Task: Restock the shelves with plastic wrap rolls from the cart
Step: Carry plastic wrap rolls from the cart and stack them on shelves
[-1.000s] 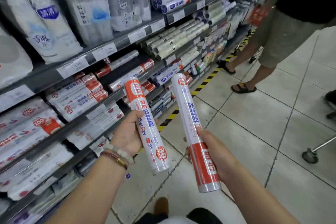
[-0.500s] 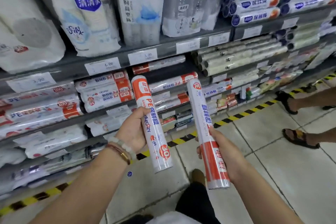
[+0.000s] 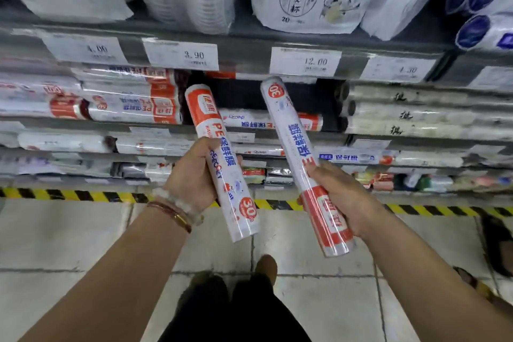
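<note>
Facing the shelves point(image 3: 249, 44) square-on now; half a second ago I saw them at an angle, and the bystander's sandalled feet on the right have mostly slid out of frame. Left hand point(image 3: 191, 175) grips one plastic wrap roll point(image 3: 222, 164) around its middle, fingers curled round it, orange cap end tilted up and far. Right hand point(image 3: 338, 197) grips the second roll point(image 3: 302, 166) near its lower orange end, same tilt. Both rolls sit closer to the gap in the stacked rolls point(image 3: 130, 103) than before, not touching any shelf. Price tags point(image 3: 181, 55) read larger. Hazard tape point(image 3: 69, 194) crosses the floor point(image 3: 55, 236).
</note>
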